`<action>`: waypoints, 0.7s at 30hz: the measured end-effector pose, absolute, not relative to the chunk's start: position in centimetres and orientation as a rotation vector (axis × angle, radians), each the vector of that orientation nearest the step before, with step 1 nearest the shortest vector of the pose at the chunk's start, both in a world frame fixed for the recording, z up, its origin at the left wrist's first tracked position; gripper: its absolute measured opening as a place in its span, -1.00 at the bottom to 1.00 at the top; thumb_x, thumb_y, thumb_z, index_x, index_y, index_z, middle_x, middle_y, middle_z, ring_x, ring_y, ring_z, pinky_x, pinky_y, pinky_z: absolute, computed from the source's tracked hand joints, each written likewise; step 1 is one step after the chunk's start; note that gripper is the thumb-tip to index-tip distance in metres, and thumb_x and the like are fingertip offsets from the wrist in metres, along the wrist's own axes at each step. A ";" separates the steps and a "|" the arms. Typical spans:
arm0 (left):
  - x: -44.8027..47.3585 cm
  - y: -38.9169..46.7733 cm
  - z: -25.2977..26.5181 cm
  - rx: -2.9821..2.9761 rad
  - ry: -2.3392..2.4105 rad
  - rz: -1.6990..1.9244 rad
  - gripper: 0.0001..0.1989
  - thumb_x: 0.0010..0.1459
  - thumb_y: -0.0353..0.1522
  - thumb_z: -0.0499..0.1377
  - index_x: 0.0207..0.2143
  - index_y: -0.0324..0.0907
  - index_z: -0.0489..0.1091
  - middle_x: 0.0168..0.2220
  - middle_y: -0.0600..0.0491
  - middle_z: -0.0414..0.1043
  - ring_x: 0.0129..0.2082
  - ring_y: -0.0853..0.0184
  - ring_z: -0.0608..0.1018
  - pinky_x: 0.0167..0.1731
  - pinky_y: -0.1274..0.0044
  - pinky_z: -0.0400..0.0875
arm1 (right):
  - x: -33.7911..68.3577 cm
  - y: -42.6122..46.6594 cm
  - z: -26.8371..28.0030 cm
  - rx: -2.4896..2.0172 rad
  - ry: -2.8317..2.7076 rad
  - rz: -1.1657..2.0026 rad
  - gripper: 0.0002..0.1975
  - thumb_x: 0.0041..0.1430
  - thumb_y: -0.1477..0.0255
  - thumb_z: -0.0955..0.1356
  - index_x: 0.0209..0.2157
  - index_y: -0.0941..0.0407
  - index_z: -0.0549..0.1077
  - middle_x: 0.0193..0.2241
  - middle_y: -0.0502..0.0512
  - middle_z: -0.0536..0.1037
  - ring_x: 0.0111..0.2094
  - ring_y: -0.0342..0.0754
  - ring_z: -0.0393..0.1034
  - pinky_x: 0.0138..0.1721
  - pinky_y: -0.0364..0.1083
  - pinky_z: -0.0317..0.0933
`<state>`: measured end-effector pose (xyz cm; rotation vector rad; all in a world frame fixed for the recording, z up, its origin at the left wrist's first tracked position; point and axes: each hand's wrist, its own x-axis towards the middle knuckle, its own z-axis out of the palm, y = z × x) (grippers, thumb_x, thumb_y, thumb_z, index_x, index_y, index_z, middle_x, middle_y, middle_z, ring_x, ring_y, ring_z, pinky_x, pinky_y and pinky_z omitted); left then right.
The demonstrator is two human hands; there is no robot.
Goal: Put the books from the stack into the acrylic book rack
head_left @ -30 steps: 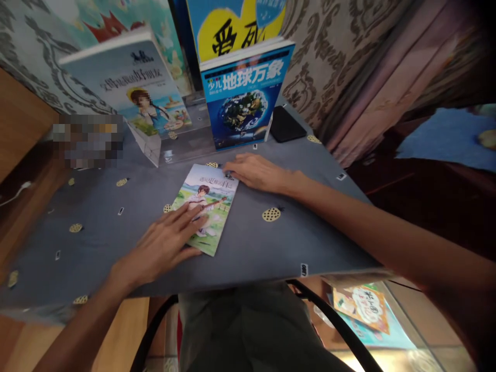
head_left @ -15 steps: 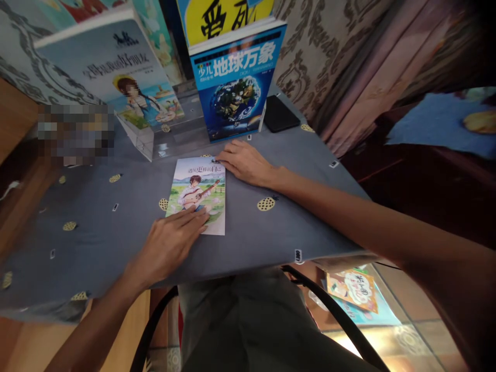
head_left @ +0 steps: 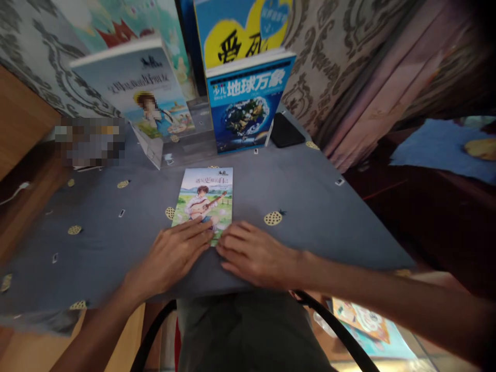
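The booklet (head_left: pixel 205 199) lies flat on the worktop (head_left: pixel 329 217), near the edge at the person's side, with the cover up and the title at the far end. On its cover a figure is playing the guitar.

The left hand (head_left: pixel 182 250) rests upon the lower left part of the booklet. Its grip is wide: the fingers are stretched out side by side over the cover and do not close around anything. The right hand (head_left: pixel 253 253) is at the lower right corner, and its bent fingertips reach the edge there. Whether this grip pinches the paper, I cannot tell, because the thumb is not clearly seen. The fingertips of both hands are near each other, with a small part of the cover between them.

Beyond the booklet, a pale book (head_left: pixel 132 111) stands leaning back in a clear stand (head_left: pixel 154 151). To the right of it stands the globe book (head_left: pixel 248 113), blue, and behind this one rises a yellow and blue book (head_left: pixel 240 36). A black phone (head_left: pixel 287 130) lies just beside the globe book, on its right. Other books (head_left: pixel 375 330) are on the floor, below the right forearm.
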<state>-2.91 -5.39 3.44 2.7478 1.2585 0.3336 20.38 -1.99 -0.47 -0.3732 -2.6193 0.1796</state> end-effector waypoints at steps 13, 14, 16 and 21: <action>-4.5 0.6 2.4 2.549 1.834 0.267 -0.61 0.34 -0.31 0.08 0.17 -0.20 0.36 0.22 -0.22 0.37 0.18 0.05 0.47 0.08 0.18 0.44 | 19.3 3.9 0.2 -1.047 -2.628 0.187 -0.58 0.35 0.37 0.28 0.17 0.22 0.40 0.22 0.39 0.40 0.25 0.24 0.26 0.16 0.24 0.23; -4.4 1.0 2.2 2.528 1.908 0.241 -0.60 0.34 -0.30 0.08 0.18 -0.20 0.35 0.21 -0.25 0.37 0.16 0.04 0.48 0.05 0.18 0.45 | 19.1 4.6 0.0 -1.127 -2.627 0.161 -0.54 0.35 0.35 0.28 0.20 0.25 0.37 0.25 0.42 0.36 0.28 0.26 0.22 0.18 0.25 0.22; -4.2 1.7 1.8 2.491 1.979 0.232 -0.60 0.33 -0.31 0.07 0.18 -0.20 0.35 0.15 -0.25 0.43 0.11 0.06 0.52 0.02 0.21 0.47 | 18.8 5.7 -0.6 -1.213 -2.618 0.123 -0.49 0.35 0.31 0.26 0.23 0.27 0.35 0.27 0.44 0.32 0.32 0.27 0.16 0.21 0.26 0.20; -4.6 3.2 0.7 2.313 1.884 0.565 -0.61 0.28 -0.36 0.09 0.15 -0.16 0.36 0.07 -0.14 0.50 0.08 0.13 0.53 0.09 0.23 0.42 | 18.4 5.7 -1.8 -1.236 -2.632 0.055 -0.38 0.35 0.16 0.22 0.29 0.25 0.30 0.32 0.45 0.21 0.34 0.37 0.08 0.24 0.33 0.15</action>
